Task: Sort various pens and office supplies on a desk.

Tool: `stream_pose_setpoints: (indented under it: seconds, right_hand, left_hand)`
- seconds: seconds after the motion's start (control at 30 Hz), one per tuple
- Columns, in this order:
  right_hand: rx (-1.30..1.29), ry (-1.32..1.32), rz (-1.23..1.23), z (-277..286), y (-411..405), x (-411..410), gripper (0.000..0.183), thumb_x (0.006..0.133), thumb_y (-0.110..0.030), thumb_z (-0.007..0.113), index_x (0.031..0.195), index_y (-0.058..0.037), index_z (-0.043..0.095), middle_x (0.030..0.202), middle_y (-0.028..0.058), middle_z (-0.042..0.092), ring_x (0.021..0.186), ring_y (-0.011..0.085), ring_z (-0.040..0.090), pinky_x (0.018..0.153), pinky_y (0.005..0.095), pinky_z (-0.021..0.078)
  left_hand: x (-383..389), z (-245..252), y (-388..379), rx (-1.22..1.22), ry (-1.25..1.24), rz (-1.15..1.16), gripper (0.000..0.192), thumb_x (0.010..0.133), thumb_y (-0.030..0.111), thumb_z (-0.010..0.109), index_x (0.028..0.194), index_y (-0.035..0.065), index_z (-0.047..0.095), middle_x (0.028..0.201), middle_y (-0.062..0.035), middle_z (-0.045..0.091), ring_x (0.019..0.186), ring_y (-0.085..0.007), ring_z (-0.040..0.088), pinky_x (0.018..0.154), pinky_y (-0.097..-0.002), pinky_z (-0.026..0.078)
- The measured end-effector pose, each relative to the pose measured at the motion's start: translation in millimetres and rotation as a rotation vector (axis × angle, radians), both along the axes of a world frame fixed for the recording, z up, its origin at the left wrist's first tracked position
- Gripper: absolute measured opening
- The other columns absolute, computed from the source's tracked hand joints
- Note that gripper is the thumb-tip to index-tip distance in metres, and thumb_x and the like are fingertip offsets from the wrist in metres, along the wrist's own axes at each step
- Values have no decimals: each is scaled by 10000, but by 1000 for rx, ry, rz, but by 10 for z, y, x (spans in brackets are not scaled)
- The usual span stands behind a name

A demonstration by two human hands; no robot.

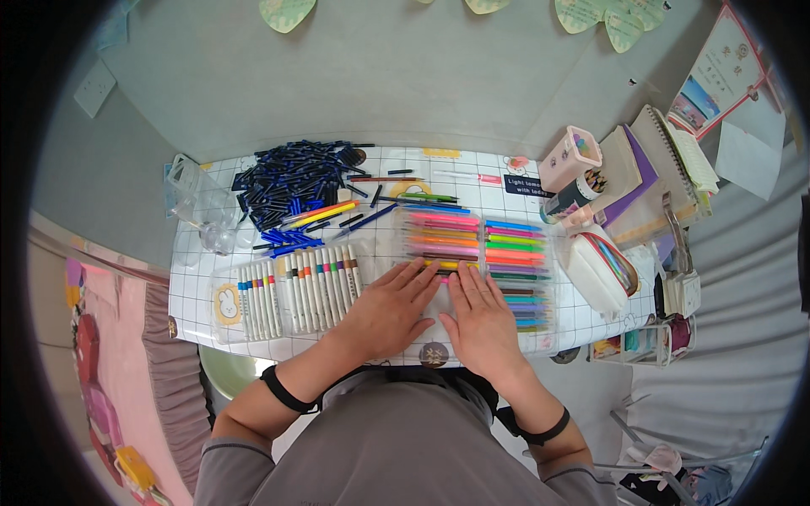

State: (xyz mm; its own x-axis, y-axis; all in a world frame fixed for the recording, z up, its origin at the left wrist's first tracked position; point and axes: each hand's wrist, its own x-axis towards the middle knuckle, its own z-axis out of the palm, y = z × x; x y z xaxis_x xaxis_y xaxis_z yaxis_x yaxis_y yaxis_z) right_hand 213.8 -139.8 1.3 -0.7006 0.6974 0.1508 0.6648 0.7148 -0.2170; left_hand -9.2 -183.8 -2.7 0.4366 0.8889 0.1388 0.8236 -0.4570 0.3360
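Observation:
My left hand (pixel 393 310) lies palm down, fingertips on the pens at the lower end of the left row in a transparent plastic case (pixel 552 332). Beside it, my right hand (pixel 484 319) is flat too, its fingers over the middle of the same case. Neither hand shows anything gripped; what lies under the palms is hidden. Coloured felt-tip pens (pixel 443 231) fill the upper left row, from pink to yellow. More coloured pens (pixel 516 246) line the right row. To the left, white-barrelled markers (pixel 323 288) stand side by side in another transparent case (pixel 221 329).
A large heap of dark blue ink cartridges (pixel 291 180) covers the back left, near transparent plastic containers (pixel 199 196). Loose pens (pixel 326 215) lie before it. At right are a white pencil case (pixel 595 269), a pencil tube (pixel 573 196), a pink box (pixel 569 158) and notebooks (pixel 658 171).

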Motion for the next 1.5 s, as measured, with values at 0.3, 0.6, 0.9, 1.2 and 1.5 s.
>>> stream_pose_setpoints:
  seconds: [0.3,0.6,0.9,1.2,1.5]
  right_hand:
    - [64,-221,1,86,94,-223,558,983,-266,670,1392,113,636,1471,323,610,1358,394,623,1169,474,470]
    - [6,-619,132,449,255,-596,261,967,-209,627,981,-16,802,1060,182,769,1112,351,725,917,468,564]
    - [-173,-258,304,1124,519,-1043,231,1023,-203,633,1140,-22,716,1127,168,740,1075,393,710,895,530,583]
    - [26,136,439,67,1039,-2083,218,946,-160,742,1133,-47,732,1141,113,714,1155,346,644,984,441,555]
    - [214,16,479,-210,1097,-2378,152,878,-84,690,1028,-66,710,1044,80,644,1074,281,630,933,389,558]
  left_hand:
    - [46,-71,54,41,-21,28,598,986,288,697,1486,-11,561,1602,-216,519,1474,-405,496,1258,-499,374]
    - [-81,-169,16,37,107,16,546,1012,174,592,1517,-25,539,1628,-225,488,1523,-367,449,1290,-500,321]
    - [-1461,314,-39,61,219,431,260,947,198,743,1150,37,762,1219,-114,732,1127,-326,694,963,-444,567]
    - [-1962,-44,245,196,77,529,212,819,189,852,968,87,741,989,-88,676,1013,-304,685,890,-445,560]
    - [-1879,-171,282,182,109,489,186,838,109,791,975,37,688,1040,-130,646,996,-329,680,873,-444,577]
